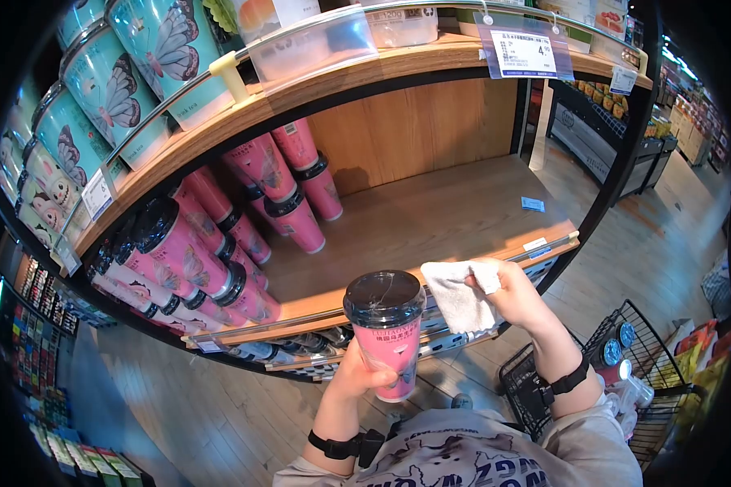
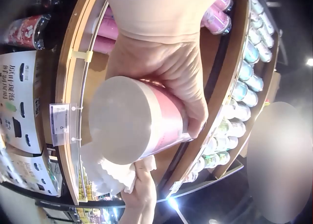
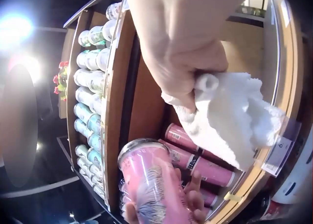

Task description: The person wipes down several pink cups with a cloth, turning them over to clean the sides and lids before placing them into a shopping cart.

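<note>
A pink cup with a black lid (image 1: 386, 341) is upright in front of the shelf, gripped around its side by my left hand (image 1: 354, 375). In the left wrist view the pale base of the cup (image 2: 122, 120) faces the camera, with the left hand (image 2: 161, 67) curled over its side. My right hand (image 1: 508, 294) pinches a white cloth (image 1: 461, 296), which hangs beside the cup without visibly touching it in the head view. The right wrist view shows the cloth (image 3: 230, 116) bunched in the right hand's (image 3: 183, 52) fingers.
Pink cups (image 1: 195, 260) stand crowded on the left of the wooden shelf (image 1: 430, 211), where a small blue packet (image 1: 533, 204) lies at the right. Teal cups (image 1: 166, 57) fill the shelf above. A black wire basket (image 1: 654, 381) holding several items is at the lower right.
</note>
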`<state>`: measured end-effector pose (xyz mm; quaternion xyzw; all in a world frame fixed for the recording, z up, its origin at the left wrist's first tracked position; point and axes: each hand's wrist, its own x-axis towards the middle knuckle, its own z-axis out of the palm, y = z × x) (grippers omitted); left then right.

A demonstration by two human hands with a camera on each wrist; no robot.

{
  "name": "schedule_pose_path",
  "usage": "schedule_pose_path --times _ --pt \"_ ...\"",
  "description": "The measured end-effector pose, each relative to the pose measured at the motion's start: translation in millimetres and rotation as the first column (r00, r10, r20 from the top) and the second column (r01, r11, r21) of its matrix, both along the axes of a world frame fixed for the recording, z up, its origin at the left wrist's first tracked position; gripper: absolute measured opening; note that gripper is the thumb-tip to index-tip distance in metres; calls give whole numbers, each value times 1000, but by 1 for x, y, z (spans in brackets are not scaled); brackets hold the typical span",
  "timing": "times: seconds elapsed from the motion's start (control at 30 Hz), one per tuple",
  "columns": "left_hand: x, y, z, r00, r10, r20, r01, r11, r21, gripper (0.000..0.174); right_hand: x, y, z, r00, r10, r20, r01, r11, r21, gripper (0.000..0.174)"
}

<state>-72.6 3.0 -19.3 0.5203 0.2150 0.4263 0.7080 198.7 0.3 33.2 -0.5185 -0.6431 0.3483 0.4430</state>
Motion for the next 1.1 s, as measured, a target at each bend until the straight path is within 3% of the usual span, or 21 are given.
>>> schedule_pose_path --times 0.13,0.17,0.27,0.3,0.33,0.4,0.43,0.57,0.63,0.67,0.73,0.77,0.8,0.87,0.9,1.03,1.1 --pt "2 3 -5 985 -169 32 171 983 -70 92 -19 0 1 946 -36 -322 19 998 -55 16" --pt "4 2 -7 977 -209 34 211 976 -56 93 -24 -3 3 973 -79 -219 64 995 -75 13" --pt "12 -1 -6 979 -204 8 204 979 -11 95 -40 -11 0 908 -74 -412 18 990 -140 12" --pt "11 -1 -3 969 -244 39 244 970 -1 86 -39 -13 -3 803 -31 -595 -134 964 -231 26" --pt "10 -1 1 969 -244 38 244 970 -1 86 -40 -14 -1 803 -30 -595 -134 964 -230 26" --pt "8 -1 7 963 -249 106 253 967 -22 88 -42 -18 6 369 13 -929 -496 848 -185 44" --pt "10 0 11 965 -236 118 238 971 -7 90 -41 -20 -7 385 13 -923 -519 830 -205 54" --pt "6 -1 5 976 -188 111 189 982 7 91 -48 -25 -8 377 -121 -918 -510 801 -315 48" --pt "1 -3 -6 974 -136 181 162 977 -138 91 -44 -22 -14 347 -75 -935 -435 870 -231 43" --pt "0 -3 -5 975 -132 180 158 978 -136 91 -44 -22 -7 367 -76 -927 -300 934 -195 41" --pt "-3 -4 -2 963 -150 223 205 947 -247 90 -40 -17 1 490 -44 -871 -79 992 -95 43" --pt "-7 -2 -3 959 -210 188 253 935 -247 94 -44 -16 17 575 51 -817 -3 998 60 47" --pt "-5 -3 -3 959 -212 187 255 935 -247 94 -41 -15 16 757 46 -651 27 995 101 49" --pt "1 -6 0 966 -233 111 248 958 -146 108 -42 -22 28 908 261 -329 -243 965 96 45" --pt "1 -4 -5 956 -280 84 289 949 -126 118 -42 -14 34 885 466 -28 -451 869 206 43" --pt "1 -4 -1 954 -261 146 282 948 -146 115 -33 -13 39 810 586 3 -577 797 178 42" --pt "-2 -2 -10 943 -274 187 306 937 -170 111 -26 -18 37 778 563 -277 -567 820 76 41"
